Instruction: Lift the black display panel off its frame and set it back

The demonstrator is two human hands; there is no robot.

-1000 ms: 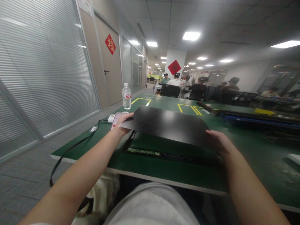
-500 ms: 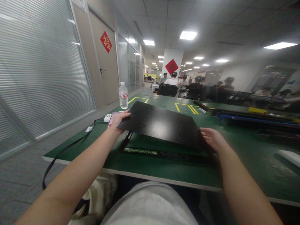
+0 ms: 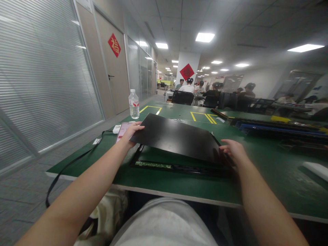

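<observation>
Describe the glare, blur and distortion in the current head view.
Head view: a soft sheen on the black sheet; head view: the nearest ceiling light washed out to white; head view: the blue strip at right smeared; head view: the door slanting, probably from camera tilt or a wide lens.

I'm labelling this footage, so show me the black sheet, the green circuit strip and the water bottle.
Black sheet [image 3: 176, 137]: head view, middle of its upper face.
Green circuit strip [image 3: 153, 165]: head view, middle of its length.
Water bottle [image 3: 134, 104]: head view, on its label.
</observation>
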